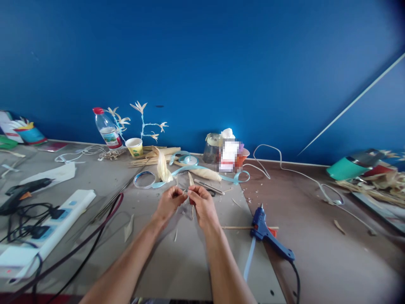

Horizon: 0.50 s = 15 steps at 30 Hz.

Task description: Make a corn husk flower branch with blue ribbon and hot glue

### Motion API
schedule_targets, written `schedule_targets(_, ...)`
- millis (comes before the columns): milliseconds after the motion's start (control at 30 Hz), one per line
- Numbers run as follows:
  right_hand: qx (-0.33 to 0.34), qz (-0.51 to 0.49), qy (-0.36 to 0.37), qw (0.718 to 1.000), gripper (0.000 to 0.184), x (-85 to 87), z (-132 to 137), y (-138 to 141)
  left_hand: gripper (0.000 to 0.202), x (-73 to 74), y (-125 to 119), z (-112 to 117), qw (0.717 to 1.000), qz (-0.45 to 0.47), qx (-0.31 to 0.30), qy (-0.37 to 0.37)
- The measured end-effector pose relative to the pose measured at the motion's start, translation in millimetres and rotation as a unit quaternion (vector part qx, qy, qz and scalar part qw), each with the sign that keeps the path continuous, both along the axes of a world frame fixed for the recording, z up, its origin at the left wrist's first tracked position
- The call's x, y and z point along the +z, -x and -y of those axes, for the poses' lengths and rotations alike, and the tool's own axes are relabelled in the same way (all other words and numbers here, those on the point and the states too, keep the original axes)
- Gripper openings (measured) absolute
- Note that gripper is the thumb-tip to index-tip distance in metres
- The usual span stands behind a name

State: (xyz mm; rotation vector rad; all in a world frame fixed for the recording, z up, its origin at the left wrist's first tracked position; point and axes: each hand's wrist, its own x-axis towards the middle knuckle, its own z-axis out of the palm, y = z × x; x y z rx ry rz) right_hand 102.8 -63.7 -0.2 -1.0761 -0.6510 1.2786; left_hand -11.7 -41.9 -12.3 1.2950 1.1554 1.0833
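Note:
Close together over the grey table top, both my hands are in a pinch. In my right hand is a pale, pointed strip of dried husk, its tip sticking up above the fingers. The fingertips of my left hand are pressed together beside it; anything between them is too small to make out. Just beyond the hands are a larger pale husk, light-blue ribbon and a slim metal tool. At the right, a blue hot glue gun lies on the table.
A bottle with a red cap and a paper cup with husk-flower stems stand along the blue wall. A clear jar is near the middle. Left are a white power strip and black cables. A white cord runs right.

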Motion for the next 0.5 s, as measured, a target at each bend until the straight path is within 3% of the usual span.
schedule_targets(133,0.031,0.087,-0.028,0.995,0.014,-2.2,-0.4,2.2,0.018,-2.1,-0.2,-0.6,0.999,-0.029,0.015,-0.012)
schedule_targets(267,0.016,0.185,-0.039,0.982,0.010,-4.4,-1.3,2.0,0.021,-0.1,-2.1,0.9,0.997,-0.066,0.016,-0.031)
schedule_targets(400,-0.018,0.105,-0.023,0.994,0.012,-3.5,-2.3,-0.2,0.024,3.3,-3.9,2.8,0.999,-0.038,-0.023,-0.016)
schedule_targets(500,-0.070,0.044,-0.019,0.996,0.012,-3.0,-3.5,-1.7,0.019,4.6,-0.3,1.1,0.999,-0.030,-0.001,-0.025)
